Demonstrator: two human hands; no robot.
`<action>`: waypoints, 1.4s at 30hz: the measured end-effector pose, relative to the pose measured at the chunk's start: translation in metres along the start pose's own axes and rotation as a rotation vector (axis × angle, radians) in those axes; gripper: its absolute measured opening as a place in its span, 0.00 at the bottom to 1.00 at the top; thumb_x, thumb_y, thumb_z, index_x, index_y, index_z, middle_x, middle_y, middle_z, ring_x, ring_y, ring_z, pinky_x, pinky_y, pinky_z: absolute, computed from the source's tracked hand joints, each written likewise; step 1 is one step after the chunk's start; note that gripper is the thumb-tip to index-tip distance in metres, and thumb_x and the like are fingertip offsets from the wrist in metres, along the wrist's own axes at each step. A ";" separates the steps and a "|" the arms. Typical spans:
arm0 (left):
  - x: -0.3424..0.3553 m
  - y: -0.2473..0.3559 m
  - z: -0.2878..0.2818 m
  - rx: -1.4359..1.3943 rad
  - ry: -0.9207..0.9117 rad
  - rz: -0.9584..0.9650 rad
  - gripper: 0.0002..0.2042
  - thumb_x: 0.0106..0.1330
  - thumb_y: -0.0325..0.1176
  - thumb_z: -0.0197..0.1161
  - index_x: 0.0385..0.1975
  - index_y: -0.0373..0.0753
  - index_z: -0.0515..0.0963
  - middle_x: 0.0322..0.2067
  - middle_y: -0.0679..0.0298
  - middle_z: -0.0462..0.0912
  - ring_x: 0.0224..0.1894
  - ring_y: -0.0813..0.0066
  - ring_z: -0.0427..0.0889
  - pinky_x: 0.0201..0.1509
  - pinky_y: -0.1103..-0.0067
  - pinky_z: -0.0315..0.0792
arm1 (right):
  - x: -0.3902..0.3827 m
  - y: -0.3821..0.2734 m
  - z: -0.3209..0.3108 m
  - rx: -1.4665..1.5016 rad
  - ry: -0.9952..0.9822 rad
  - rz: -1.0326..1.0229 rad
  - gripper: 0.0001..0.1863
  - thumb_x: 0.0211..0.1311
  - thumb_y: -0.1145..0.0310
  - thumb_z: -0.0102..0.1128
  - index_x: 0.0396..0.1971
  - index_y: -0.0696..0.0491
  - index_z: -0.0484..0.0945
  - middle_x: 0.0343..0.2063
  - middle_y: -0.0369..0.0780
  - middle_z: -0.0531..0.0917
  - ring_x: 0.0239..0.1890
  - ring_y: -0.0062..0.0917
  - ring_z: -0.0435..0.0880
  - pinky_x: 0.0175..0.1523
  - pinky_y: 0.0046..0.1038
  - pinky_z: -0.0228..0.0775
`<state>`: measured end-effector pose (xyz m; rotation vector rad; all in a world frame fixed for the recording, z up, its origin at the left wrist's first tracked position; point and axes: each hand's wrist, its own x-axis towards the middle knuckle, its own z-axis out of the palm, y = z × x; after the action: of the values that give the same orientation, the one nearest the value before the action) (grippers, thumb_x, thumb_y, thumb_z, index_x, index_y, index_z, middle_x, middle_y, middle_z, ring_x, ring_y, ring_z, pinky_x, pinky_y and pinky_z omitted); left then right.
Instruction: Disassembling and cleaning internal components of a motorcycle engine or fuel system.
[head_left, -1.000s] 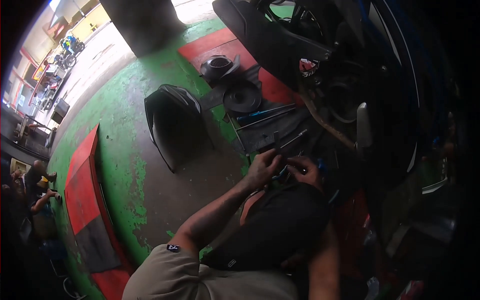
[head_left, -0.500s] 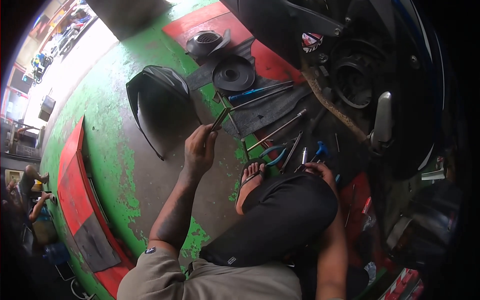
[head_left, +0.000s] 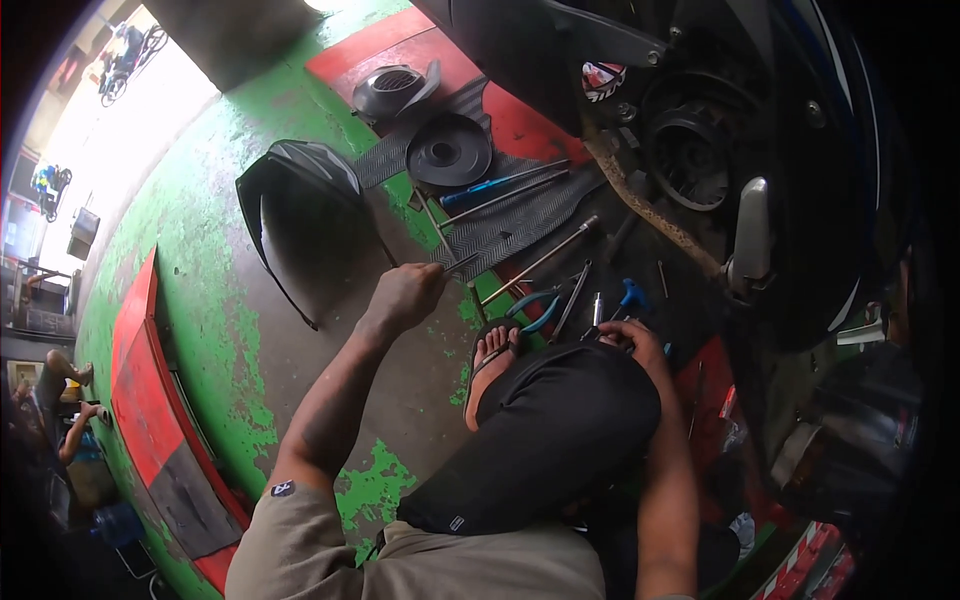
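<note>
My left hand (head_left: 408, 295) is closed round a thin, dark, flat metal tool (head_left: 462, 263); its narrow end pokes out toward the black textured mat, and my fingers hide the rest. Beyond my raised knee, my right hand (head_left: 632, 340) has its fingers curled together beside an upright chrome socket (head_left: 598, 308). Whether those fingers grip the socket or something smaller is hidden. Close by lie a blue-handled tool (head_left: 630, 293), teal-handled pliers (head_left: 540, 312) and a long metal wrench (head_left: 570, 300).
A motorcycle (head_left: 700, 160) with an opened round housing stands at the right. On the black mat (head_left: 510, 225) are a blue screwdriver (head_left: 490, 187) and a round black cover (head_left: 449, 149). A black fairing panel (head_left: 305, 200) lies left of it. A red ramp (head_left: 145, 370) runs along the left; another person sits beyond.
My left hand has turned and lowered, so the thin tool now points right instead of up. The view has shifted slightly; my right hand stays beside the socket.
</note>
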<state>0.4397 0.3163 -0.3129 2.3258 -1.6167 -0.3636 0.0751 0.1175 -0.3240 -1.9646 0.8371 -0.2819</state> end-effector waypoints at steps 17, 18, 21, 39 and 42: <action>0.035 -0.006 -0.038 0.035 0.217 0.115 0.09 0.73 0.33 0.58 0.45 0.38 0.82 0.31 0.48 0.85 0.36 0.47 0.86 0.38 0.60 0.79 | -0.009 -0.026 -0.013 -0.026 0.001 0.080 0.11 0.62 0.72 0.71 0.45 0.53 0.87 0.33 0.35 0.82 0.32 0.18 0.80 0.39 0.23 0.74; 0.038 -0.005 -0.041 -0.116 0.524 0.206 0.09 0.73 0.33 0.58 0.43 0.38 0.82 0.31 0.48 0.85 0.36 0.48 0.87 0.39 0.59 0.80 | -0.013 -0.025 -0.012 -0.039 0.020 0.086 0.11 0.63 0.71 0.71 0.45 0.53 0.87 0.33 0.35 0.82 0.32 0.18 0.80 0.40 0.23 0.74; 0.042 -0.003 -0.046 -0.152 0.414 0.156 0.10 0.74 0.31 0.57 0.48 0.37 0.82 0.33 0.48 0.86 0.36 0.50 0.88 0.39 0.62 0.80 | -0.014 -0.022 -0.013 -0.042 0.044 0.085 0.11 0.63 0.71 0.71 0.45 0.53 0.87 0.33 0.35 0.82 0.33 0.19 0.80 0.40 0.23 0.74; -0.010 0.093 -0.106 -0.886 0.374 0.087 0.15 0.81 0.36 0.52 0.46 0.30 0.81 0.21 0.71 0.72 0.25 0.87 0.67 0.30 0.82 0.63 | -0.009 -0.139 -0.023 0.649 0.171 0.008 0.12 0.69 0.68 0.69 0.50 0.53 0.85 0.39 0.31 0.85 0.40 0.12 0.81 0.44 0.18 0.73; -0.016 0.135 -0.129 -0.817 0.348 0.210 0.15 0.81 0.36 0.52 0.47 0.30 0.80 0.21 0.70 0.71 0.24 0.88 0.66 0.29 0.82 0.63 | -0.015 -0.189 -0.017 0.838 0.189 -0.123 0.14 0.68 0.68 0.70 0.51 0.53 0.84 0.37 0.31 0.84 0.38 0.11 0.80 0.42 0.17 0.72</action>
<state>0.3635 0.2980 -0.1427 1.4936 -1.2087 -0.4354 0.1381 0.1757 -0.1541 -1.2081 0.5736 -0.7643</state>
